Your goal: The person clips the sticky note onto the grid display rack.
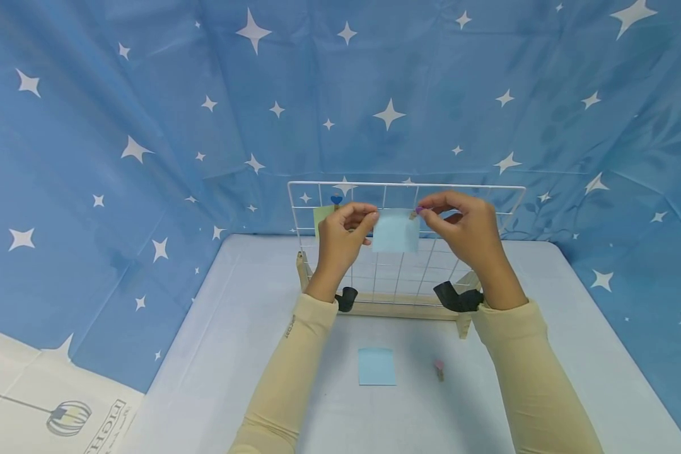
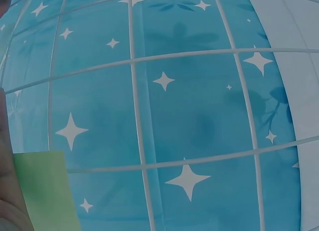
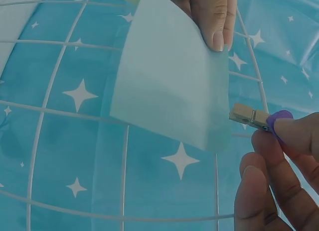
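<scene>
My left hand [image 1: 338, 243] pinches a light blue sticky note [image 1: 395, 232] by its upper left part, holding it up in front of a white wire grid [image 1: 403, 185]. Between thumb and fingers, my right hand [image 1: 470, 228] pinches a small wooden clothespin [image 3: 250, 116] with a purple decoration. The clothespin's tip is right at the note's edge in the right wrist view. Beside my left hand, a green sticky note [image 2: 47, 191] hangs on the grid, with a blue heart clothespin [image 1: 337, 199] at its top. My left hand partly hides the green note.
On the white table [image 1: 250, 353] lie another light blue sticky note [image 1: 377, 366] and a clothespin with a pink top [image 1: 439, 370]. The grid stands on a wooden base [image 1: 397, 309]. A blue star-patterned cloth [image 1: 295, 75] hangs behind.
</scene>
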`<state>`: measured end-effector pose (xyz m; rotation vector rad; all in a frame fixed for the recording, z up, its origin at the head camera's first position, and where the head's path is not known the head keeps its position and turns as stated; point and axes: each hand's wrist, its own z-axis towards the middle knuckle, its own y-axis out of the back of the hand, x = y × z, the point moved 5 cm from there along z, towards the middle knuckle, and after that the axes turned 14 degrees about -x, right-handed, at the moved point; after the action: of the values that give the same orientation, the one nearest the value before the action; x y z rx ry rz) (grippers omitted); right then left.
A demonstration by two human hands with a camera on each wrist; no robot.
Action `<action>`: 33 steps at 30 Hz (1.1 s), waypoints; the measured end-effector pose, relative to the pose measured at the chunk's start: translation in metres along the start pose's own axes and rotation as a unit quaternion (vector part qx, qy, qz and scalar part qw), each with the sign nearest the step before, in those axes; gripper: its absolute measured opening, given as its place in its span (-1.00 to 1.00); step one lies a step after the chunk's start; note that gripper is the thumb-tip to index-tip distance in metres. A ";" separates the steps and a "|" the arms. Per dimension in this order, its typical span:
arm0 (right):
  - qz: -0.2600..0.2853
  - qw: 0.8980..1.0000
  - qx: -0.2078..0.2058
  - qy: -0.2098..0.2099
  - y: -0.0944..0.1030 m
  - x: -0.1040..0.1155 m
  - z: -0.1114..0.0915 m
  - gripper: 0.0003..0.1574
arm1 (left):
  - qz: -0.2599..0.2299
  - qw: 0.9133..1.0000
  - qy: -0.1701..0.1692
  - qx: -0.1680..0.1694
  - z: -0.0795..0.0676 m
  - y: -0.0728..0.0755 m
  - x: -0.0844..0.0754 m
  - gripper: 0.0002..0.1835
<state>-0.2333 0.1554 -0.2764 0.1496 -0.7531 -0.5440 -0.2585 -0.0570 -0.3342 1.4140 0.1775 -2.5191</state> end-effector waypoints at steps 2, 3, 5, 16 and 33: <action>-0.001 1.000 -0.002 0.003 -0.001 0.001 0.001 -0.88 | 0.000 1.000 0.000 -0.001 0.000 0.000 0.000 -0.82; 0.000 1.000 -0.003 0.004 -0.001 0.001 0.002 -0.88 | 0.000 1.000 0.000 -0.001 0.000 -0.001 0.000 -0.82; 0.002 1.000 -0.009 0.007 -0.001 0.002 0.003 -0.87 | -0.001 1.000 0.001 -0.002 0.000 -0.001 0.000 -0.82; 0.002 0.997 -0.043 0.069 -0.006 0.006 0.006 -0.86 | 0.000 1.000 0.001 -0.016 -0.001 -0.003 0.000 -0.83; -0.132 0.982 0.001 0.134 -0.028 0.022 0.009 -0.93 | 0.007 0.999 -0.004 -0.038 -0.002 -0.008 -0.001 -0.84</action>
<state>-0.2382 0.1202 -0.2650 0.3219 -0.4725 -0.7581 -0.2586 -0.0485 -0.3344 1.3722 0.2589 -2.4785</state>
